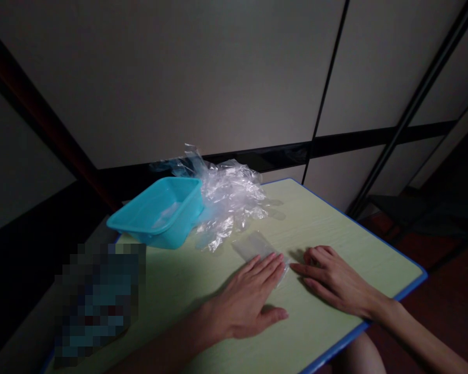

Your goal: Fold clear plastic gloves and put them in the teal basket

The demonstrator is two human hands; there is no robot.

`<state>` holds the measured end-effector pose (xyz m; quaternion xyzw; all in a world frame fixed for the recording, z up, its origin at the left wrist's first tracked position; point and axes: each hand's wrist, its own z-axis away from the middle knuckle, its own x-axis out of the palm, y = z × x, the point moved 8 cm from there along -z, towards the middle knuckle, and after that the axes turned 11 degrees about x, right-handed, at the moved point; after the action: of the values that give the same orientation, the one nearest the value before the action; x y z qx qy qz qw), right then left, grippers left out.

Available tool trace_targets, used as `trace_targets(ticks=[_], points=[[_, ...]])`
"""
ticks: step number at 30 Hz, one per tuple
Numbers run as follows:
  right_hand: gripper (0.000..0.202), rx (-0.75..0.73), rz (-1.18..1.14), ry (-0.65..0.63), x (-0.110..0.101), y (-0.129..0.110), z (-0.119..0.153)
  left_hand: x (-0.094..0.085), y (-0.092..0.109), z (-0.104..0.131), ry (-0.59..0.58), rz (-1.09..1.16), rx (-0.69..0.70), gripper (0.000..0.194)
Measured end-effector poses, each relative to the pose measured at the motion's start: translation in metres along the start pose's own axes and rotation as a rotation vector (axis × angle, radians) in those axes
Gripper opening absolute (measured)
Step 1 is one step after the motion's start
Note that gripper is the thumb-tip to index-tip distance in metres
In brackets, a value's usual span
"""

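Observation:
A flat, clear plastic piece (253, 245) lies on the pale green table (315, 218). My left hand (251, 296) rests on its near part, palm down, with the fingers stretched out and the thumb apart. Just right of the plastic is my right hand (335, 280), its index finger pointing to the plastic's edge and its other fingers partly bent; nothing shows in it. Beyond my hands, a loose heap of crinkled clear plastic (234, 192) lies beside a turquoise basin (167, 213), which has some whitish plastic inside.
A blurred-out, pixelated object (101, 301) lies at the table's left side. Cabinet panels (218, 78) stand behind the table. The table has a blue edge, and a dark chair-like shape (425, 213) is on the right.

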<state>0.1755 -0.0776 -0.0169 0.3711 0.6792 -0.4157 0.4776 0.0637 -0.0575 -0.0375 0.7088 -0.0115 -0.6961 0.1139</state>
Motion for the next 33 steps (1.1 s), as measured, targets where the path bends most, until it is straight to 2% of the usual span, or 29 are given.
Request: trace_targets(ticks=[13,20,33], points=[[0.031,0.021,-0.008,-0.012,-0.0007,0.0006,0.0007,0.0002,0.0046,0.001,-0.031,0.001,0.055,0.071],[0.038,0.003,-0.006,0.031,-0.0033,-0.0001,0.0017,-0.001,0.0053,0.0009,-0.036,0.017,0.053,0.069],[0.038,0.022,0.008,-0.038,0.003,0.0024,0.0007,-0.0016,0.0058,0.0025,-0.01,0.032,0.057,0.072]])
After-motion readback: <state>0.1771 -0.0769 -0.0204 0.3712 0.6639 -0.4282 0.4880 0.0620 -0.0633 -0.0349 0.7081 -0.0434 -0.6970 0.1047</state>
